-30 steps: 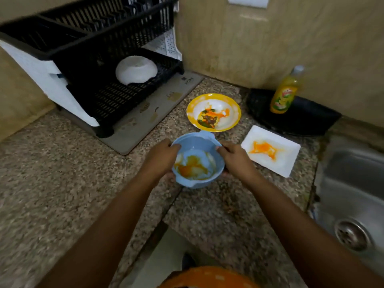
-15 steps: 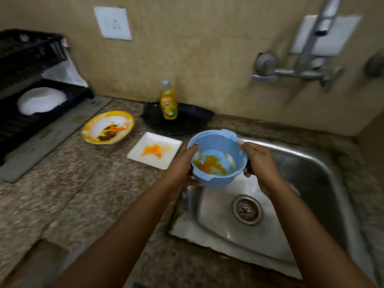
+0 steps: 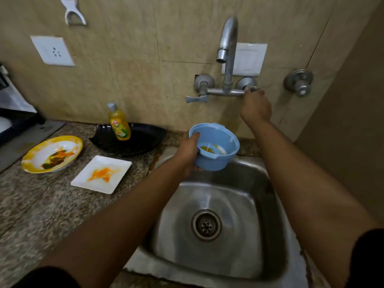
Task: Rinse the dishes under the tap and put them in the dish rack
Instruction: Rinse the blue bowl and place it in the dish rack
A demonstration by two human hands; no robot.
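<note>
A light blue bowl [image 3: 216,150] with orange smears inside hangs over the back of the steel sink [image 3: 245,206], under the tap spout [image 3: 227,38]. My left hand [image 3: 188,151] grips its left rim, thumb inside. My right hand [image 3: 255,108] is closed around the tap's right handle on the wall. A thin thread of water falls into the bowl. On the counter lie a yellow-rimmed plate [image 3: 35,154] and a white square plate [image 3: 83,179], both stained. Only a dark corner of the dish rack [image 3: 12,121] shows at the far left.
A yellow dish-soap bottle [image 3: 118,123] stands on a black tray [image 3: 145,140] against the wall. A grey mat [image 3: 27,136] lies under the rack. A second valve [image 3: 299,82] sits right of the tap, and a side wall closes the right.
My right hand left the bowl and rose to the tap's right handle. My left hand alone now holds the bowl, carried further over the sink. The view swung right, away from the rack.
</note>
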